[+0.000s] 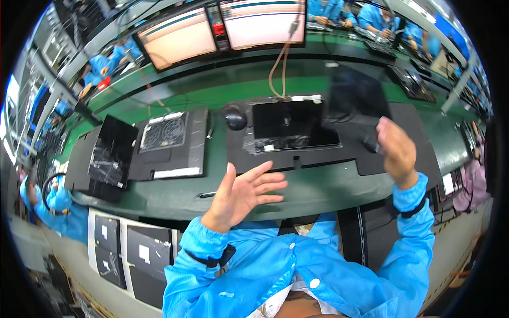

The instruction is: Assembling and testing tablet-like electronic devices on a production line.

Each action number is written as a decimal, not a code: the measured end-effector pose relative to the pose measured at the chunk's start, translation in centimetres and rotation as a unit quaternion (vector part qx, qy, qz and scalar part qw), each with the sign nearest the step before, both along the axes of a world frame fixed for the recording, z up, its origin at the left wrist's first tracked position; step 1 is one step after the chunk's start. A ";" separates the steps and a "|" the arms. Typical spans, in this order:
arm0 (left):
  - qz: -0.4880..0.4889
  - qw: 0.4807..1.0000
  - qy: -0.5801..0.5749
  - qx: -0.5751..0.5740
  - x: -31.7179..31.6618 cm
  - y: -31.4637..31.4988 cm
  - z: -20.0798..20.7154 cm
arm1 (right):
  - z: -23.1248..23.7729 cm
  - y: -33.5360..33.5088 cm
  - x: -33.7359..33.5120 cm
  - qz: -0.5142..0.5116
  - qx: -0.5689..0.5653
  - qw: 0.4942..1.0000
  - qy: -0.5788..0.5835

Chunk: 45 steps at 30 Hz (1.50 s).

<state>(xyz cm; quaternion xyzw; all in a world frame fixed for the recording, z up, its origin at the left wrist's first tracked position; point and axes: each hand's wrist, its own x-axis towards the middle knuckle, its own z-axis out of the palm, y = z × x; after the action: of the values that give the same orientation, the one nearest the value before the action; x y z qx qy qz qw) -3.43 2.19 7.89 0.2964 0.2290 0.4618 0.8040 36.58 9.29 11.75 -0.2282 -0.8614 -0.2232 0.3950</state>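
Note:
My left hand [245, 192] is open above the near edge of the green bench, palm turned right, fingers spread, holding nothing. A thin dark pen-like tool [207, 195] lies just left of it. My right hand [398, 151] is raised at the right. Its fingertips are by the lower right corner of a dark flat panel [359, 93], which is smeared by motion; whether they grip it I cannot make out. Between my hands and farther back, a glossy black screen panel [289, 126] lies on a dark grey mat [318, 161]. A black mouse [234, 116] sits left of the panel.
Two lit monitors [180, 40] stand behind the bench, a looped cable [271, 79] hanging before the right one. At left are a foam board [198, 140] and a tilted black panel [112, 153]. Dark sheets [146, 249] lie below left. Co-workers in blue [379, 18] sit beyond.

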 end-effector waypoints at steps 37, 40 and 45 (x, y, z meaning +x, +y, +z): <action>0.546 0.818 -0.183 -0.002 -17.8 -12.4 -4.6 | -1.3 -2.4 -39.4 0.357 -0.313 0.877 0.072; 0.537 0.824 -0.177 0.022 -17.5 -12.4 -4.3 | -1.8 -2.6 -39.1 0.342 -0.314 0.880 0.102; 0.520 0.831 -0.197 0.023 -18.2 -13.0 -5.4 | -2.0 -2.9 -38.9 0.353 -0.333 0.869 0.093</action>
<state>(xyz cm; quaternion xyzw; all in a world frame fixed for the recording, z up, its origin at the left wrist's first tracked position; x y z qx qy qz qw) -21.65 -10.85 2.46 0.0550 0.1749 0.8653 0.4664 -2.31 6.38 9.78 -0.0470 -0.8669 0.2535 0.4266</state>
